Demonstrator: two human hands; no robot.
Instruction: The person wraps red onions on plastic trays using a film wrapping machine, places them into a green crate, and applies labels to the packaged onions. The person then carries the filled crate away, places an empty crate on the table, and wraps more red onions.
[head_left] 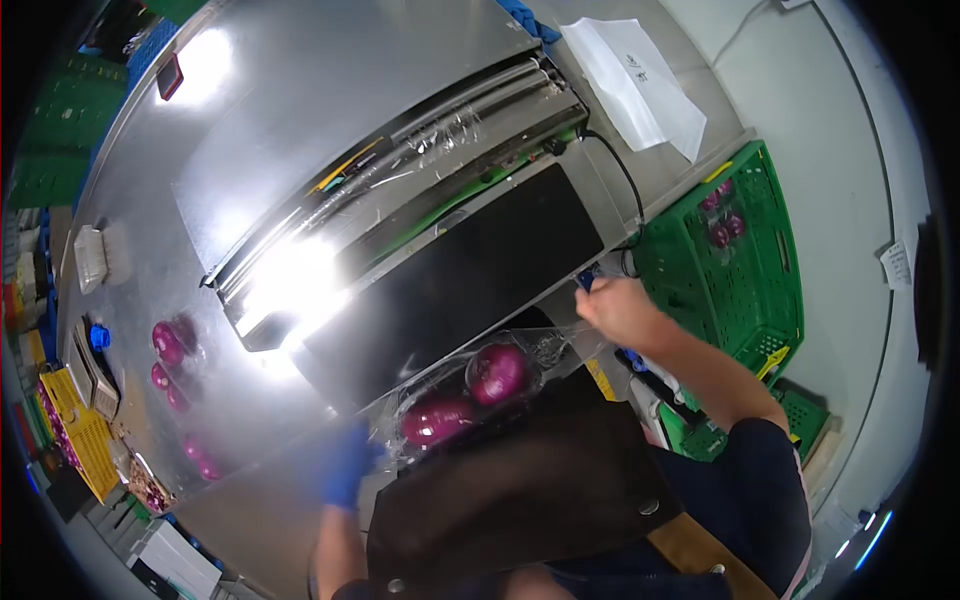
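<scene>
Two red onions point(497, 374) lie close to my apron at the near edge of the wrapping machine, under clear plastic film point(548, 350). The film stretches from beside the onions toward my right hand point(618, 312). That hand is bare, its fingers curled closed at the machine's right corner, next to a small dark blue item point(588, 277); what it grips is hidden. My left hand point(345, 468), in a blue glove, is left of the onions and smeared by motion, so its fingers cannot be made out. Beyond the onions lies the machine's flat black plate point(490, 265).
Film rollers point(470, 110) run along the machine's far side. Wrapped red onions point(168, 343) lie on the steel table at left. A green crate point(705, 285) on the right holds more wrapped onions. White paper point(640, 85) lies at the back, and a black cable point(632, 185) hangs nearby.
</scene>
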